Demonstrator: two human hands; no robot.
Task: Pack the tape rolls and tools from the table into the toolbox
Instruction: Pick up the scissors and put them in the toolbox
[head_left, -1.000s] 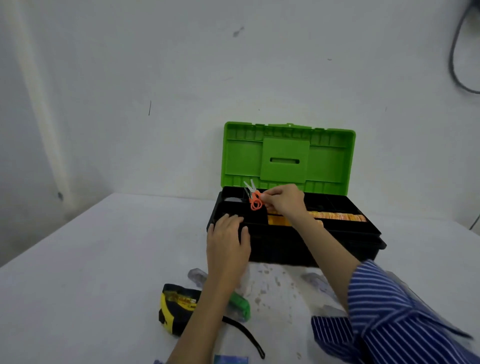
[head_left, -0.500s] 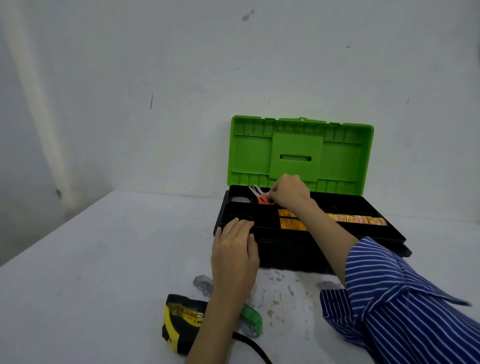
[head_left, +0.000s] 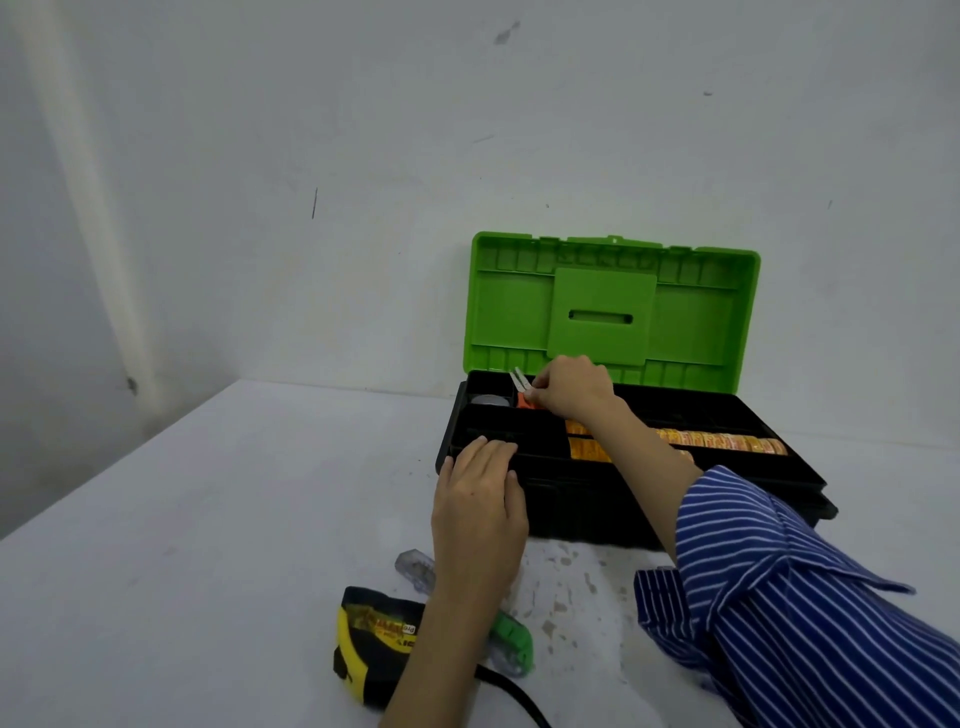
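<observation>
While the toolbox (head_left: 623, 499) sits open against the wall at the far side of the tabletop (head_left: 208, 519), its green lid (head_left: 613, 312) standing upright, both hands are busy at its left end. Going left to right: a yellow and black tape measure (head_left: 371, 644) lies near the front edge of the tabletop, with a black strap (head_left: 514, 693) trailing off toward that edge. Just behind it there's a clear plastic thing (head_left: 415, 569) and a green-handled tool (head_left: 511, 639), both partly hidden under the left forearm, so I honestly can't say what they are.

The left hand (head_left: 480, 499) rests flat on the front left rim of the toolbox, fingers straight and lying over the edge of the black tray (head_left: 524, 431), not gripping anything. In the back left compartment of that tray there's a grey roll (head_left: 491, 401), probably tape, though it's mostly in shadow.

The right hand (head_left: 569, 395) is reaching into the tray just right of that roll, fingers curled and pinching a small pair of orange-handled scissors (head_left: 523, 391), blades pointing up and left, handles down in the compartment. Right of the wrist, a long yellow-orange row of tape rolls (head_left: 722, 441) runs along the tray's middle channel toward the right end. The striped blue sleeve (head_left: 795, 597) fills the front right corner.
</observation>
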